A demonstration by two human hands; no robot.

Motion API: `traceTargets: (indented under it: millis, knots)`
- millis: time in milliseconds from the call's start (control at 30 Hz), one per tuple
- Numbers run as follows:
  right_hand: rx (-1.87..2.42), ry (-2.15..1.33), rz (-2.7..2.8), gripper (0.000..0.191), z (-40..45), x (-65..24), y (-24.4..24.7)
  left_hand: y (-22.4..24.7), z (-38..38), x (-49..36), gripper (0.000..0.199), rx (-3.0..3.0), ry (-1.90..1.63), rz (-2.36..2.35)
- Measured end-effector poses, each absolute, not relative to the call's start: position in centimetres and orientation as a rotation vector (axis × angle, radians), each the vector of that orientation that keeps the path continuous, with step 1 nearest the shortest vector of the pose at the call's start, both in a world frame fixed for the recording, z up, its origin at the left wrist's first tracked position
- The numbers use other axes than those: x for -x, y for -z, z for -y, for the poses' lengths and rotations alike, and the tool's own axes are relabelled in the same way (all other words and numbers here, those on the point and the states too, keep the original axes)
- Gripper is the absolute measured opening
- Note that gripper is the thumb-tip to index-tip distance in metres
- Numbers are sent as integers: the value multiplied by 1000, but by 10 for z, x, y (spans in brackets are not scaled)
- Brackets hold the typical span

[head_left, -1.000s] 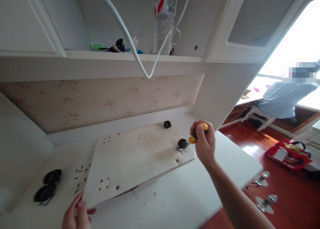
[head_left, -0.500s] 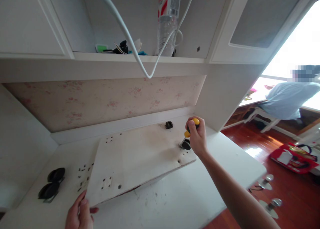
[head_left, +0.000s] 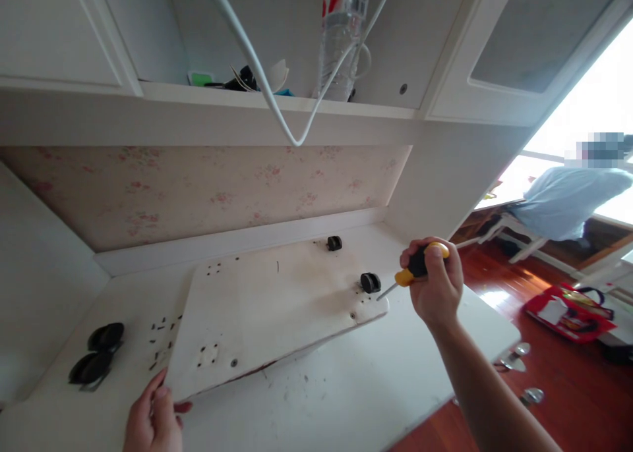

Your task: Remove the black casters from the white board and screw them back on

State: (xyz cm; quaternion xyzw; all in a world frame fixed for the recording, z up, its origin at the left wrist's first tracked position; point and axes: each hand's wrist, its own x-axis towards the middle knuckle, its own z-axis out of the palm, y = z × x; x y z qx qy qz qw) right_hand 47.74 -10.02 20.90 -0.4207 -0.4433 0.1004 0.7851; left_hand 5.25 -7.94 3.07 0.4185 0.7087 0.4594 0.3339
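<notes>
A white board (head_left: 277, 307) lies on the white desk, marked with groups of small screw holes. My left hand (head_left: 154, 412) grips the board's near left corner, thumb on top and fingers beneath. In my right hand (head_left: 435, 284) is a screwdriver (head_left: 418, 262) with a yellow and black handle. Its shaft points down and left, the tip at the board's right end. Just left of the tip stands a black caster (head_left: 370, 282); another caster (head_left: 334, 243) stands at the far right corner. Two loose casters (head_left: 97, 354) and several small screws (head_left: 159, 333) lie left of the board.
An open cabinet shelf (head_left: 277, 103) overhangs the desk, with a plastic bottle (head_left: 341, 50) on it. A white cable (head_left: 257, 63) hangs down in front. At right, a person in light blue (head_left: 576, 198) sits by the window. A red bag (head_left: 568, 312) is on the wooden floor.
My right hand has moved right with the screwdriver, away from the near right caster. The screwdriver now leans more, its shaft in plain sight. My left hand stays at the board's corner.
</notes>
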Motion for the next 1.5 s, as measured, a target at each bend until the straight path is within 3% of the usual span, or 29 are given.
traceTargets:
  millis: [200,533,1500]
  knots:
    - [923,-286,951,11,98,-478,-192,-35,81,-55,68,-1101,-1204,-1852]
    - [1037,-12,884,16,95,-489,-191,-35,81,-54,70,-1103,-1193,-1833]
    - [1019,-64,958,18,74,-477,-184,-45,83,-59,75,-1081,-1174,-1852]
